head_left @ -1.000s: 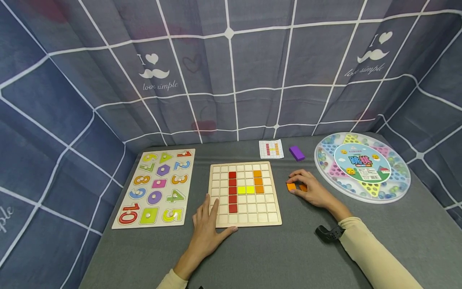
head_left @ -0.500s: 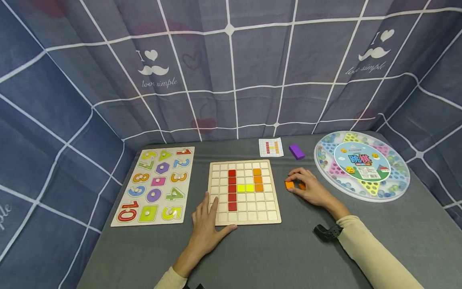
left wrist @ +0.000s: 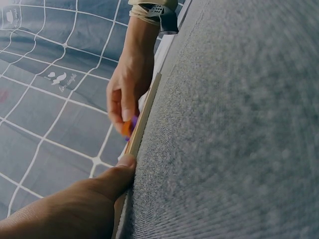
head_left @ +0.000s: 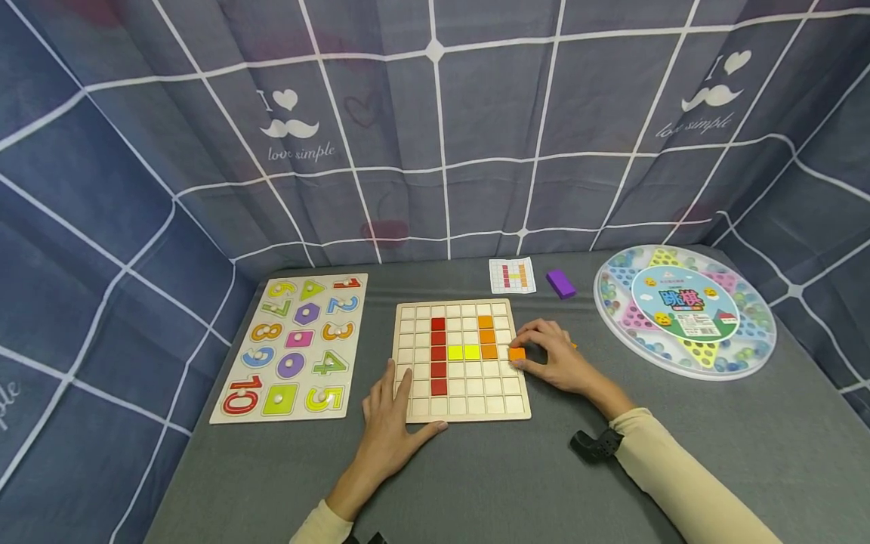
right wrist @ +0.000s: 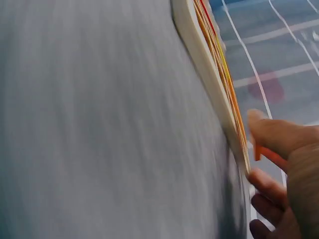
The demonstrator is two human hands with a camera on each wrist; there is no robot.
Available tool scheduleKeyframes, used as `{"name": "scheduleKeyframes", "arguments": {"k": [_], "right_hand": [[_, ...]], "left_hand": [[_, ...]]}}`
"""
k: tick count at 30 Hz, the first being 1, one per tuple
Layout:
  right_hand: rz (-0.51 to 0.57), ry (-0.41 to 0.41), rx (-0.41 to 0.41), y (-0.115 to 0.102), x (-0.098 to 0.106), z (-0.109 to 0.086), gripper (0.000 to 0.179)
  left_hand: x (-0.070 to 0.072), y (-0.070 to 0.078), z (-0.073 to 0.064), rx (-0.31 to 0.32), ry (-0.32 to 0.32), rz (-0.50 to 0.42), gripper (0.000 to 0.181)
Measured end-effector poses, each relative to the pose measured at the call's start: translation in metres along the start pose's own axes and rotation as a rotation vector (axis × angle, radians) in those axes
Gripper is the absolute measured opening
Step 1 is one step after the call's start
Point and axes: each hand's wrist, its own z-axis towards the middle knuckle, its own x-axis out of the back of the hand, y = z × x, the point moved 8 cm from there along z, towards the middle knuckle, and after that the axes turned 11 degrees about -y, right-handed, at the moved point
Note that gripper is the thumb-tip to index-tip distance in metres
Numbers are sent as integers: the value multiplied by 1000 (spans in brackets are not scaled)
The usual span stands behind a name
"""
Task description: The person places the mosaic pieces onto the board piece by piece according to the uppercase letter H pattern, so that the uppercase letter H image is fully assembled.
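A wooden grid board [head_left: 462, 412] lies mid-table, with a column of red tiles [head_left: 438, 353], a pair of yellow tiles [head_left: 464, 353] and a short column of orange tiles [head_left: 488, 335] set in its cells. My right hand [head_left: 553, 357] pinches one orange tile [head_left: 516, 353] between thumb and fingers at the board's right edge; the right wrist view shows that tile [right wrist: 257, 151] edge-on. My left hand [head_left: 389, 423] rests with spread fingers on the board's lower left corner, its thumb [left wrist: 122, 167] along the front edge. Another orange piece [head_left: 574, 346] is mostly hidden behind the right hand.
A small pattern card [head_left: 513, 276] and a purple block [head_left: 560, 284] lie behind the board. On the left is a number-and-shape puzzle board [head_left: 288, 347]. A round Chinese checkers set [head_left: 685, 310] stands at the right, and a grid-patterned curtain [head_left: 381, 151] encloses the table.
My right hand has moved left from the loose orange pieces to the board's right edge, carrying one orange tile. The left hand stays in place.
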Motion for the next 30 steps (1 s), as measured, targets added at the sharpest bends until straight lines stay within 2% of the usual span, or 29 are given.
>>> {"name": "scheduleKeyframes", "arguments": {"k": [4, 8, 15, 23, 30], "right_hand": [[18, -10, 45, -17, -12, 8, 27], [20, -13, 78, -25, -21, 14, 26], [13, -19, 89, -27, -29, 18, 28], [-13, -25, 101, -31, -32, 19, 29], [-12, -43, 103, -29, -34, 16, 29]], "left_hand": [[0, -1, 0, 11, -9, -4, 103], [1, 0, 1, 10, -3, 6, 103], [2, 2, 1, -13, 15, 27, 101], [2, 0, 2, 8, -7, 6, 103], [0, 0, 1, 1, -3, 6, 102]]}}
